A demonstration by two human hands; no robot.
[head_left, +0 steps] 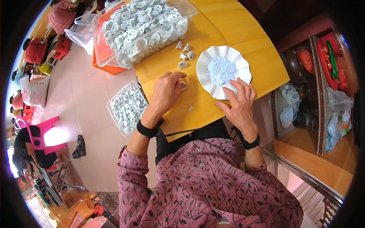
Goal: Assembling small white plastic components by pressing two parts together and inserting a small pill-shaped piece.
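A small white part (pixel 183 86) sits between the fingers of the left hand (pixel 166 92), probably pinched there to steady it; it looks round and pale. To their right, the right hand's (pixel 240 104) fingers, spread and apparently holding nothing, reach over a scalloped plate (pixel 202 72) of bluish chips (pixel 221 71), seemingly kept handy. Beyond the left fingers, similar loose parts (pixel 183 65) lie on the desk (pixel 262 49) near a heaped clear tub (pixel 95 43).
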